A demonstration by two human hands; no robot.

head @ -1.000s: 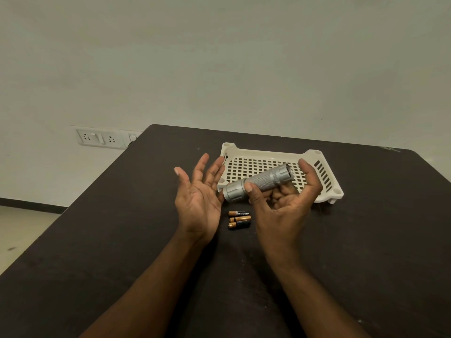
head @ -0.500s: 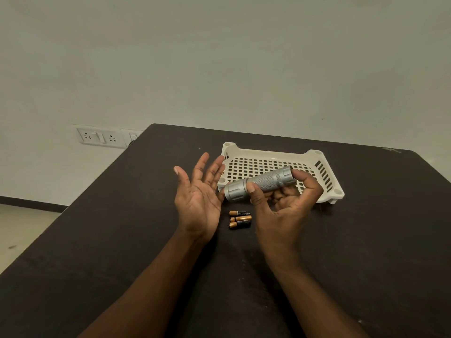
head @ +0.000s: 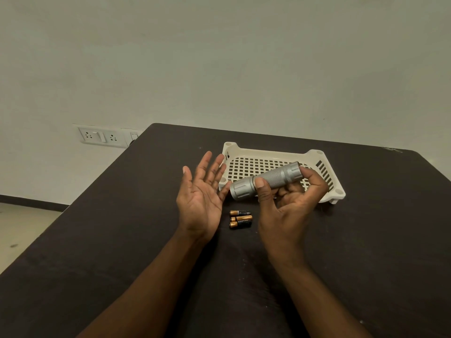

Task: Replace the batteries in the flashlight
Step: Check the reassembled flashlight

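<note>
Wall [head: 219,57], pale and plain, filled the upper half of the view, with a white socket plate [head: 103,137] low on its left side, just beyond the table's far left corner. The table [head: 122,228] was dark brown and took up the lower half, both forearms reaching over it from the near edge. A cream plastic basket [head: 269,156] with a gridded floor and slotted side walls sat on the table toward the far side, a little right of centre.

The right hand [head: 290,206] was raised above the table in front of the basket's near edge, its thumb and curled fingers clamped round the flashlight [head: 266,180]. The thumb lay across the knurled grey barrel near the wider head, and a fingertip covered the tail end. The flashlight lay nearly level, its wider head pointing left toward the other hand, its tail tilted up and to the right, over the basket as seen from the head camera.

The left hand [head: 201,198] was held spread, palm up and turned toward the flashlight, fingers straight and holding nothing; the flashlight's head was just beside its little-finger edge, though contact could not be judged.

Three small batteries [head: 240,218], copper and black, lay side by side on the table between the two wrists, below the flashlight.
</note>
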